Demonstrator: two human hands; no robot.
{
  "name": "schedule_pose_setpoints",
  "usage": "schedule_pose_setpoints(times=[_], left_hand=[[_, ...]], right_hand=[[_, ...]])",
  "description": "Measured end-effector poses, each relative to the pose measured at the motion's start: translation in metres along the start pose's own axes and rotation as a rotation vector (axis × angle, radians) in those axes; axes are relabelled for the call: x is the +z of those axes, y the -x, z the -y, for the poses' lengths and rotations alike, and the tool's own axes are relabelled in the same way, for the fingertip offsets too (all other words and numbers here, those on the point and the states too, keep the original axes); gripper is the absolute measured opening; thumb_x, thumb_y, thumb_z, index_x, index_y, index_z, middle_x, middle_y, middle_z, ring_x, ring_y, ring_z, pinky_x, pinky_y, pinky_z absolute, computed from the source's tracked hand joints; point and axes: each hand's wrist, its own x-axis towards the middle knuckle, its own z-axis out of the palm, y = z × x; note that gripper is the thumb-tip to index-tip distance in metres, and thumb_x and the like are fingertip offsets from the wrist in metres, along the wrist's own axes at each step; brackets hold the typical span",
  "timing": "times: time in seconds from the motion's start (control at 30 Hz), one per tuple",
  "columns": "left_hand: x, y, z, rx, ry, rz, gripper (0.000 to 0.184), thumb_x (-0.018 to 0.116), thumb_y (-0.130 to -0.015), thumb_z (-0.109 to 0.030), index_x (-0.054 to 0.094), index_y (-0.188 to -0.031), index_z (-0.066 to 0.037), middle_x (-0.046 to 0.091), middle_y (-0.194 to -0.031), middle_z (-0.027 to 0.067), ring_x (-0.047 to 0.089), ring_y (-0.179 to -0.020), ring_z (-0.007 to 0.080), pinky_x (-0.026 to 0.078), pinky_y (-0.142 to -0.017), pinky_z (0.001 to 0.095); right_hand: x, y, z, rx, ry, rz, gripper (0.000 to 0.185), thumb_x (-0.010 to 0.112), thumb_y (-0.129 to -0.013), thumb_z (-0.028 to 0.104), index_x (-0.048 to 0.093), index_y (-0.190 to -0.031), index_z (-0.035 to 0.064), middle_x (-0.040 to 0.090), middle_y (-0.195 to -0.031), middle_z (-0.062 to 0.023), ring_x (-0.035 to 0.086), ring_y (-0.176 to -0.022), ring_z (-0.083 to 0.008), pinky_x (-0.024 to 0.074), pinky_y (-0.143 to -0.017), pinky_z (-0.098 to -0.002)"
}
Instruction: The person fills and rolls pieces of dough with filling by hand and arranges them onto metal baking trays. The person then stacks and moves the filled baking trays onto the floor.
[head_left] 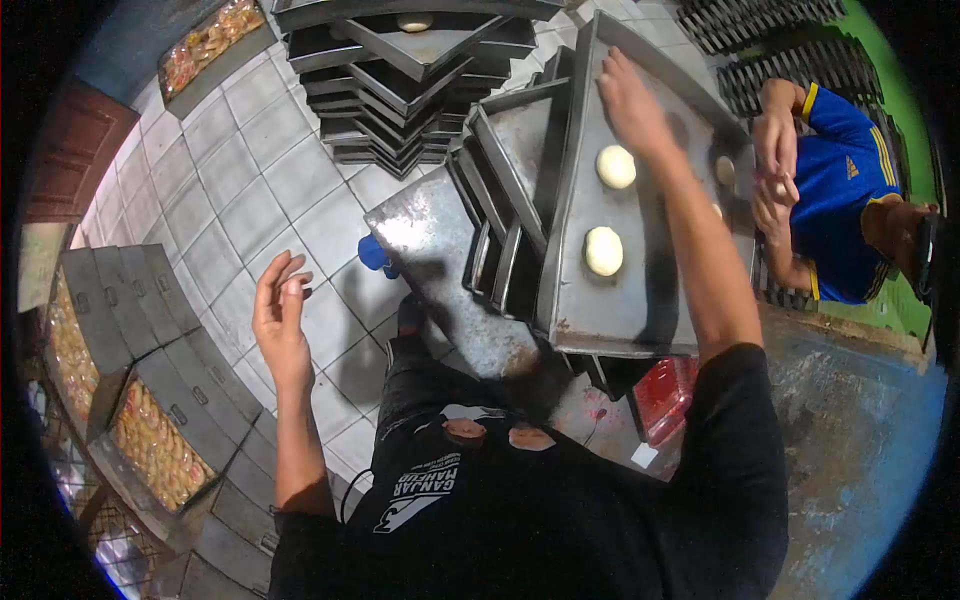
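My right hand [636, 105] reaches over the far end of a grey metal baking tray [585, 300], fingers stretched out. Whatever lies beneath that palm is hidden. Two pale round dough balls, a far one [616, 167] and a near one [604, 251], sit on the tray to the left of my forearm. Past the forearm, another dough ball [725, 170] shows near the tray's right side, and one more is partly covered by my arm. My left hand [282, 325] hangs in the air over the tiled floor, loosely bent, fingers apart and holding nothing.
Beneath the tray, more trays [525, 150] are stacked askew on a metal surface [430, 225]. A tall tray stack [400, 100] stands ahead. Lidded tins [190, 390] with packed food line the left. A co-worker in a blue shirt [850, 150] handles something at the right. A red crate [665, 400] sits below.
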Motion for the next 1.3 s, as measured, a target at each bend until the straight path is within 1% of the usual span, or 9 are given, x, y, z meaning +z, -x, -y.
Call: schedule_pose_setpoints(times=[0.1, 0.23, 0.5, 0.63, 0.67, 0.77, 0.83, 0.9, 1.3], left_hand=[[0.017, -0.011, 0.002, 0.026, 0.031, -0.009, 0.038, 0.058, -0.102, -0.018, 0.057, -0.136, -0.002, 0.065, -0.128, 0.0158, 0.064, -0.108, 0.0211, 0.050, -0.092, 0.0354], [0.047, -0.018, -0.020, 0.040, 0.100, 0.105, 0.039, 0.059, -0.101, -0.019, 0.057, -0.136, -0.001, 0.065, -0.127, 0.0161, 0.064, -0.107, 0.0204, 0.051, -0.091, 0.0350], [0.055, -0.014, -0.038, 0.137, 0.038, 0.205, 0.038, 0.060, -0.101, -0.018, 0.058, -0.134, 0.001, 0.066, -0.124, 0.0167, 0.064, -0.106, 0.0207, 0.051, -0.092, 0.0359], [0.075, -0.010, -0.052, 0.226, 0.059, 0.271, 0.037, 0.059, -0.101, -0.017, 0.058, -0.133, 0.002, 0.067, -0.124, 0.0169, 0.065, -0.107, 0.0211, 0.051, -0.092, 0.0363], [0.081, -0.010, -0.055, 0.253, 0.051, 0.307, 0.037, 0.059, -0.101, -0.015, 0.058, -0.134, 0.002, 0.066, -0.125, 0.0169, 0.065, -0.107, 0.0208, 0.051, -0.093, 0.0361], [0.085, 0.002, -0.069, 0.287, 0.066, 0.364, 0.036, 0.057, -0.102, -0.014, 0.058, -0.134, 0.002, 0.065, -0.126, 0.0171, 0.065, -0.107, 0.0208, 0.051, -0.093, 0.0361], [0.083, 0.007, -0.071, 0.334, 0.083, 0.391, 0.035, 0.056, -0.102, -0.012, 0.058, -0.134, 0.002, 0.065, -0.127, 0.0169, 0.065, -0.107, 0.0205, 0.051, -0.093, 0.0355], [0.082, 0.014, -0.069, 0.358, 0.073, 0.395, 0.035, 0.055, -0.102, -0.011, 0.057, -0.134, 0.003, 0.065, -0.126, 0.0168, 0.065, -0.107, 0.0201, 0.050, -0.093, 0.0343], [0.120, 0.054, -0.070, 0.402, 0.133, 0.660, 0.030, 0.059, -0.095, -0.001, 0.063, -0.124, 0.004, 0.066, -0.118, 0.0162, 0.068, -0.102, 0.0221, 0.052, -0.092, 0.0326]], right_hand=[[-0.010, -0.001, -0.008, -0.087, 0.101, -0.060, 0.066, 0.036, -0.108, 0.046, 0.037, -0.152, -0.0031, 0.025, -0.163, -0.0238, 0.023, -0.152, -0.0377, 0.0193, -0.124, -0.0409], [-0.066, -0.014, 0.024, 0.298, -0.575, 0.160, 0.085, 0.025, -0.104, 0.066, 0.015, -0.161, 0.0044, 0.018, -0.168, -0.0138, 0.019, -0.154, -0.0259, 0.0128, -0.124, -0.0357], [-0.067, 0.057, 0.093, 0.078, -0.297, 0.027, 0.065, 0.038, -0.107, 0.047, 0.039, -0.152, -0.0005, 0.036, -0.159, -0.0235, 0.032, -0.150, -0.0314, 0.0248, -0.122, -0.0388], [-0.023, 0.093, 0.084, -0.161, 0.131, 0.093, 0.065, 0.041, -0.106, 0.037, 0.026, -0.158, 0.0023, 0.027, -0.163, -0.0231, 0.026, -0.152, -0.0345, 0.0190, -0.124, -0.0417], [-0.025, 0.088, 0.077, 0.087, -0.405, 0.041, 0.069, 0.040, -0.106, 0.039, 0.018, -0.160, 0.0025, 0.022, -0.165, -0.0216, 0.023, -0.153, -0.0355, 0.0171, -0.125, -0.0388], [-0.108, 0.118, 0.128, 0.227, -0.533, -0.230, 0.065, 0.046, -0.106, 0.041, 0.031, -0.154, 0.0002, 0.045, -0.154, -0.0201, 0.046, -0.140, -0.0298, 0.0352, -0.115, -0.0362], [-0.112, 0.163, 0.132, 0.286, -0.346, -0.385, 0.047, 0.053, -0.104, 0.040, 0.061, -0.129, 0.0006, 0.071, -0.109, -0.0149, 0.067, -0.099, -0.0197, 0.0516, -0.088, -0.0342], [-0.110, 0.220, 0.156, 0.458, -0.513, -0.151, 0.035, 0.058, -0.102, 0.035, 0.070, -0.108, 0.0023, 0.065, -0.078, -0.0052, 0.058, -0.073, -0.0102, 0.0494, -0.069, -0.0304], [-0.115, 0.312, 0.079, 0.842, -0.322, -0.389, 0.035, 0.055, -0.102, 0.026, 0.067, -0.089, -0.0045, 0.072, -0.079, -0.0143, 0.071, -0.075, -0.0242, 0.0545, -0.072, -0.0380]])
